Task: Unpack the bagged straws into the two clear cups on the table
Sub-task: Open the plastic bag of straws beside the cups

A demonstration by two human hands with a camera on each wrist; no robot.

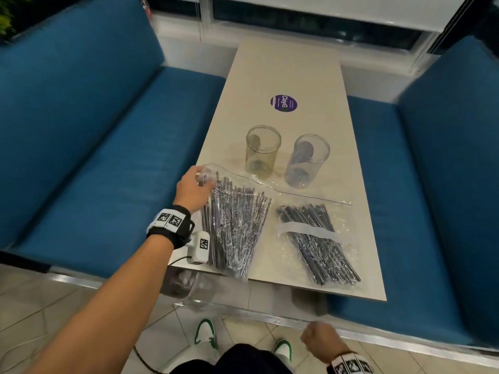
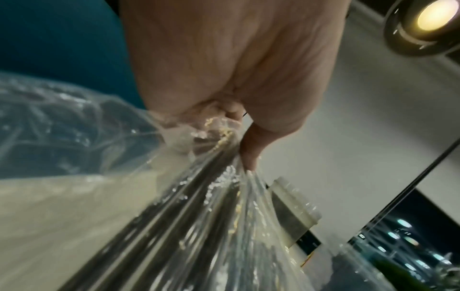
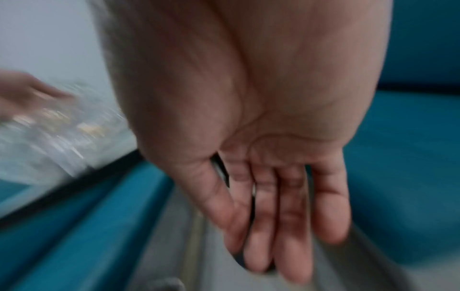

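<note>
black wristbands [image 1: 172, 225], checkered tags, green-white sneakers [image 1: 205, 333]

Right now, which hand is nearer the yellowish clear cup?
Left. The left hand grips a straw bag's top just beside the yellowish clear cup; the right hand hangs open below the table edge.

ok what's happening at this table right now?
A person is unpacking straws. Their left hand grips the gathered top of the left bag of straws on the table. The right hand hangs open below the table edge, holding nothing. A second bag lies untouched. Both clear cups stand upright without straws.
</note>
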